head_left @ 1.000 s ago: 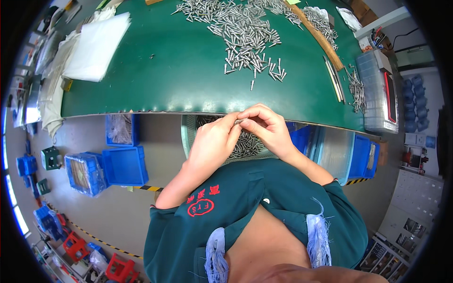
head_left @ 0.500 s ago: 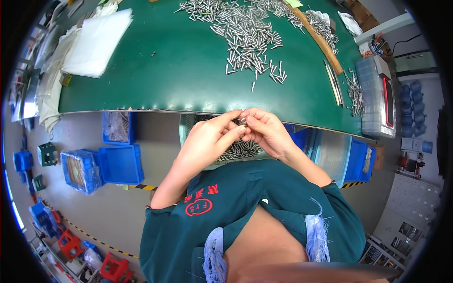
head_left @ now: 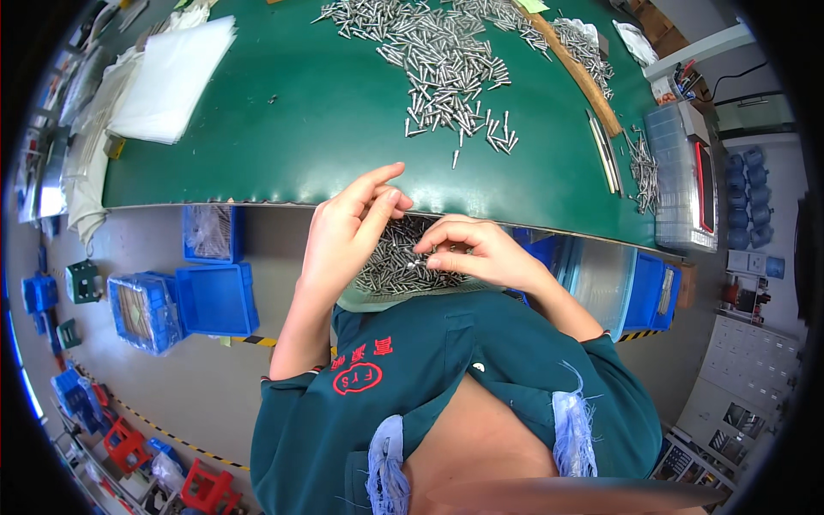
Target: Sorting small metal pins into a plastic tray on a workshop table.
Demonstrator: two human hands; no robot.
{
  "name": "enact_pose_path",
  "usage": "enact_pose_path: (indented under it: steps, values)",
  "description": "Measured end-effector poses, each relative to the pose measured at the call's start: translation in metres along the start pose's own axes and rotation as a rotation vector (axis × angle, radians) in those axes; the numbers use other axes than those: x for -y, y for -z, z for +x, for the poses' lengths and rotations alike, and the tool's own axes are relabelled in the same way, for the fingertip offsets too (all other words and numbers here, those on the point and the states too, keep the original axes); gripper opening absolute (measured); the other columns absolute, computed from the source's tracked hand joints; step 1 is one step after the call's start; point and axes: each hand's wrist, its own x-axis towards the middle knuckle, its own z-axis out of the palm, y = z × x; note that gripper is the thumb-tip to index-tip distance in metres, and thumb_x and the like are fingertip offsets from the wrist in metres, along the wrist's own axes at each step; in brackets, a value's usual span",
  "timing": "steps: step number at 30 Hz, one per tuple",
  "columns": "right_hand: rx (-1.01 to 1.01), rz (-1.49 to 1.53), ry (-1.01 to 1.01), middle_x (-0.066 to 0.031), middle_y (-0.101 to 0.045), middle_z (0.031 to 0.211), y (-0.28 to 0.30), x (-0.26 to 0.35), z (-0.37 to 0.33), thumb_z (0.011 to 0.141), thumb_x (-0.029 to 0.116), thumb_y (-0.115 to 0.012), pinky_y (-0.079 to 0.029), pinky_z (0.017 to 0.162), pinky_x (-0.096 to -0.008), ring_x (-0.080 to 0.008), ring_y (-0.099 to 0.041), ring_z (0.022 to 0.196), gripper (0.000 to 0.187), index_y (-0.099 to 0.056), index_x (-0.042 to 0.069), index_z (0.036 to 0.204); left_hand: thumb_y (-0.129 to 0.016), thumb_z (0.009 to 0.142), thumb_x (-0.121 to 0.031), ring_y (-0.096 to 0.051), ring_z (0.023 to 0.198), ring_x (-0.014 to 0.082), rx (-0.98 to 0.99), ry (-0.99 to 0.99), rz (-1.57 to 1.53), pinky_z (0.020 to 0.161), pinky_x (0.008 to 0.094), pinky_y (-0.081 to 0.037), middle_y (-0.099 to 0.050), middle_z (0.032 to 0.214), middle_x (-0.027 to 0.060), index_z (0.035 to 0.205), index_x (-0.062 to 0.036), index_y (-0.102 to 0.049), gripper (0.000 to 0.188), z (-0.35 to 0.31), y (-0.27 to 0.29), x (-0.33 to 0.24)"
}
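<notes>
Small slim silver metal parts (head_left: 390, 270) fill a pale green basket (head_left: 378, 303) against my front, below the table edge. My left hand (head_left: 350, 225) is raised at the table edge, over the basket's left side. Its index finger is stretched out and the thumb stands apart from it, with nothing visible between them. Over the right side of the basket hovers my right hand (head_left: 481, 251), palm down, thumb and fingers parted just above the parts. A shiny part lies by its fingertips, apparently not gripped. More such parts lie in a wide pile (head_left: 451, 73) on the green table (head_left: 300, 154).
A wooden strip (head_left: 579, 77) borders the pile on the right, with thin rods (head_left: 642, 172) and a clear plastic case (head_left: 678, 172) beyond. White sheets (head_left: 176, 81) lie at the table's left. Blue bins (head_left: 217, 299) stand on the floor.
My hands were together at the table edge around a small metal part. They have separated: the left moved left and up, the right lowered over the basket with its fingers parted.
</notes>
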Motion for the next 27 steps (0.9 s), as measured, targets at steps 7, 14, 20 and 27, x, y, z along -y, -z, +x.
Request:
enact_pose_path:
  steps: [7,14,20,27]
  values:
    - [-0.370,-0.676,0.284,-0.0089,-0.064,0.106,0.026,0.010,0.012,0.085,0.003,-0.062,-0.049,0.080,-0.0309,-0.0198,-0.062,0.092,0.019,-0.066,0.004,0.104,-0.057,0.092,-0.011,-0.067,0.082,0.0147,-0.142,-0.176,0.380,0.074,0.0269,-0.051,-0.069,0.094,0.0106,0.116,-0.0050,-0.062,0.026,0.023,-0.001,0.000]
    - [-0.492,-1.074,0.326,-0.0004,-0.065,0.104,0.040,0.000,0.030,0.080,0.001,-0.062,-0.050,0.078,-0.0309,-0.0198,-0.060,0.094,0.023,-0.067,0.009,0.101,-0.064,0.083,-0.015,-0.058,0.096,0.0263,-0.185,-0.437,0.777,0.082,0.0367,-0.048,-0.059,0.103,0.0076,0.107,-0.0096,-0.065,0.024,0.074,-0.018,0.020]
    - [-0.639,-1.046,0.249,-0.0005,-0.062,0.091,0.037,-0.001,0.027,0.080,0.011,-0.066,-0.051,0.070,-0.0327,-0.0192,-0.061,0.087,0.019,-0.066,0.012,0.099,-0.065,0.080,-0.011,-0.056,0.091,0.0259,-0.150,-0.487,0.806,0.081,0.0382,-0.047,-0.059,0.095,0.0057,0.095,-0.0081,-0.067,0.015,0.082,-0.028,0.028]
    - [-0.539,-0.904,0.175,-0.0023,-0.061,0.089,0.031,0.007,0.024,0.081,0.014,-0.067,-0.051,0.070,-0.0340,-0.0208,-0.062,0.086,0.022,-0.065,0.012,0.102,-0.066,0.079,-0.007,-0.054,0.089,0.0269,-0.059,-0.583,0.686,0.080,0.0378,-0.045,-0.058,0.097,0.0073,0.102,-0.0069,-0.062,0.023,0.044,-0.036,0.021]
